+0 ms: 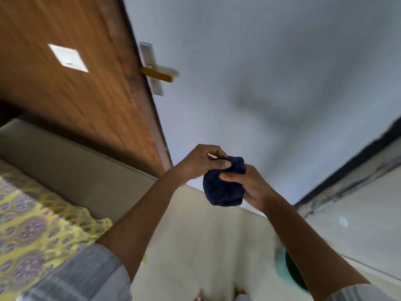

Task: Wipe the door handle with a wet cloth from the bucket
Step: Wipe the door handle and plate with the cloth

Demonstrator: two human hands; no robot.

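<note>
A dark blue cloth is bunched up in mid-air at the centre of the view. My left hand pinches its upper edge, and my right hand grips it from the right side. The door handle, a brass-coloured lever on a silver plate, sticks out from the edge of the brown wooden door, up and to the left of my hands. A teal bucket stands on the floor at the lower right, mostly hidden behind my right forearm.
A pale blue wall fills the upper right. A bed with a yellow patterned cover lies at the lower left. The light tiled floor is below my arms. A white notice is stuck on the door.
</note>
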